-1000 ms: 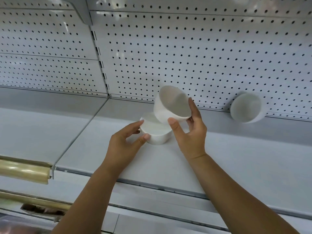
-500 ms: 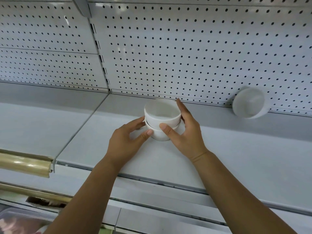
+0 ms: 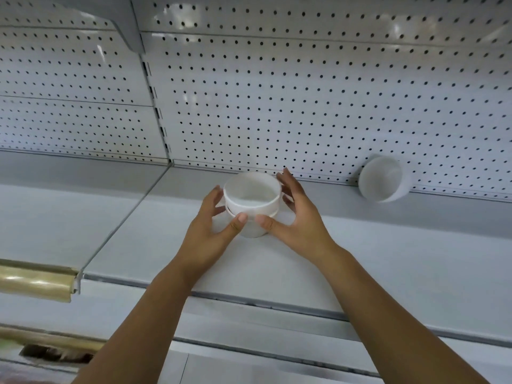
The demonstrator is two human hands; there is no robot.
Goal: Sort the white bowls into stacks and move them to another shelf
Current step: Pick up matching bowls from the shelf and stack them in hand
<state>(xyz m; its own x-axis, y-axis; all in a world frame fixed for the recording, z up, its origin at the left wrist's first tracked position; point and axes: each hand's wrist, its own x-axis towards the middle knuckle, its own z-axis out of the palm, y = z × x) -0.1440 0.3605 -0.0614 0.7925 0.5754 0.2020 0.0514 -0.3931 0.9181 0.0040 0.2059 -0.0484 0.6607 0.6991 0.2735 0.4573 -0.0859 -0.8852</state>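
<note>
1. A white pegboard (image 3: 304, 92) rose directly behind the stack (image 3: 252, 212) of two white bowls.
2. The grey shelf (image 3: 388, 259) lay under the stack, which stood upright on it, close to the back.
3. A gold rail (image 3: 36, 281) ran well to the left of the stack and nearer the camera.
4. The left hand (image 3: 205, 234) cupped the stack's left side. Its grip held the stack, with the thumb tip on the front of the lower bowl (image 3: 253, 230) and the fingers curled round behind.
5. The right hand (image 3: 299, 225) cupped the stack's right side. Its grip was likewise on the stack, thumb tip at the front and fingers spread up the far side.
6. The upper bowl (image 3: 250, 194) sat nested in the lower one, mouth up.
7. A third bowl (image 3: 382, 180) lay tipped on its side well to the right of the stack, against the pegboard, with its mouth towards the camera.
</note>
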